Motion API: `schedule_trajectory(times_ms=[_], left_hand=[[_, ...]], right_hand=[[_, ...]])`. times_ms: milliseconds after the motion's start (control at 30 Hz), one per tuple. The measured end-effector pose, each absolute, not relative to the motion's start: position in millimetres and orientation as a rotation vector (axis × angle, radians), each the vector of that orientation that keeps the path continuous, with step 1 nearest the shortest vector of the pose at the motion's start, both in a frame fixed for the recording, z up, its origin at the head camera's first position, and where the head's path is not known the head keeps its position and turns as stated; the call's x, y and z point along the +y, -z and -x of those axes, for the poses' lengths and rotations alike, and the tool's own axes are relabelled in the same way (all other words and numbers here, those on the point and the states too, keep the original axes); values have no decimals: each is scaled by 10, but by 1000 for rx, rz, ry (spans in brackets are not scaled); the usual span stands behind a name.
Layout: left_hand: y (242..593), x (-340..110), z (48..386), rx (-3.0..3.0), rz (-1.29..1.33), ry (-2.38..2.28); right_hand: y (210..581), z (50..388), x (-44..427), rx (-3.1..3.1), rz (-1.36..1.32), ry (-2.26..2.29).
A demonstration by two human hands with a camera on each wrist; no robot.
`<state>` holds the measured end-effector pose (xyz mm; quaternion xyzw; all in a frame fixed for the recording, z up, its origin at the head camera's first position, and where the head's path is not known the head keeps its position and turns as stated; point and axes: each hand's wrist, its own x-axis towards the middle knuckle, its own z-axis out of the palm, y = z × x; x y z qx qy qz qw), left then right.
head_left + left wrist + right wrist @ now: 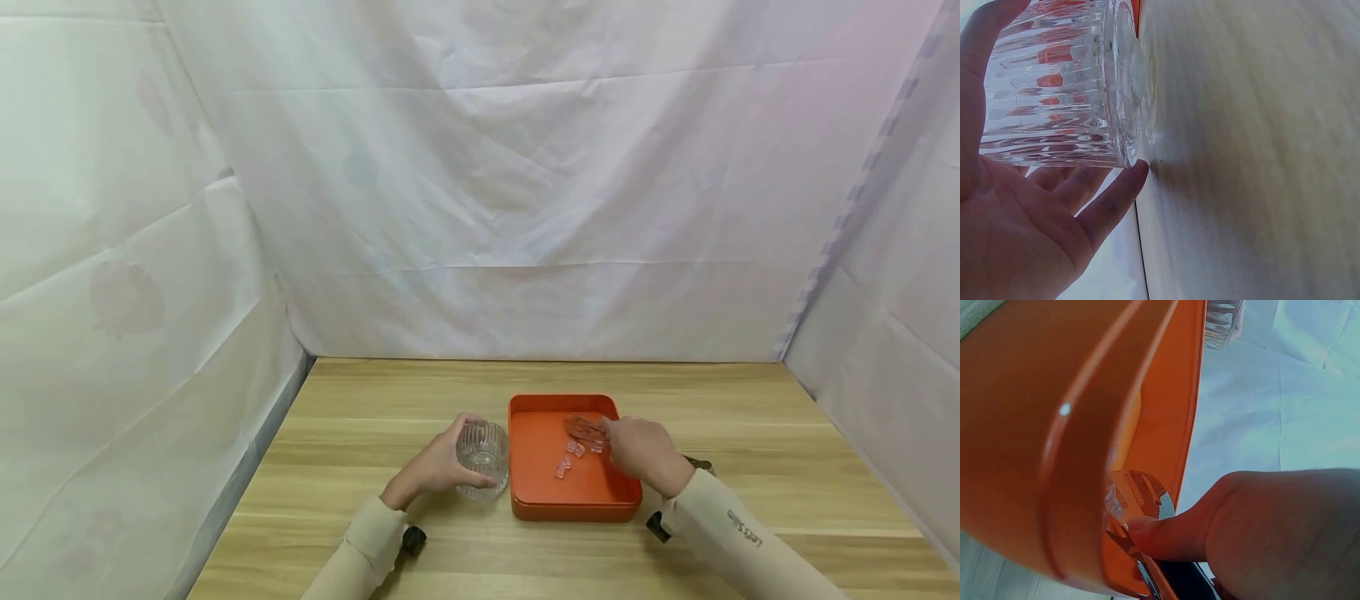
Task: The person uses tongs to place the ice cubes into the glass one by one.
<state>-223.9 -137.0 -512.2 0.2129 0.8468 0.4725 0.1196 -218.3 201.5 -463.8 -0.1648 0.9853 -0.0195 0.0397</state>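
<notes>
Head view: person's left hand [437, 467] curled round clear ribbed glass bowl [483, 458] on pale wood-grain worktop [360, 417]. Just right, square orange tray [573, 512] holding small clear ice-like cubes [576, 448]. Right hand [640, 450] grips shiny metal tongs [585, 431] inside tray, beside cubes.

Left wrist view: thumb and fingers [1113, 203] spread round glass bowl, little fingertip at its base.

Right wrist view: fingers clamped on tongs; cannot tell whether tongs hold cube. Step in hand, apparently: picking up cube; next move likely calls for squeezing tongs, lifting over tray wall.
</notes>
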Motion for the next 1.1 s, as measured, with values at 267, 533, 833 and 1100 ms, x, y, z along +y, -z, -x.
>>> schedule_trajectory(times_ms=[267, 533, 833, 1100], left_hand=[[5120, -1374, 2237, 2464, -611, -1387], [5133, -1376, 2257, 2476, -625, -1374], [5137, -1380, 2258, 2481, -622, -1359], [5133, -1380, 2261, 2476, -625, -1358]], right_hand=[[4623, 2175, 2005, 3007, 495, 74], [4652, 2171, 2025, 3022, 496, 65], [4671, 2162, 2068, 2999, 478, 46], [4602, 2138, 2080, 3021, 483, 33]])
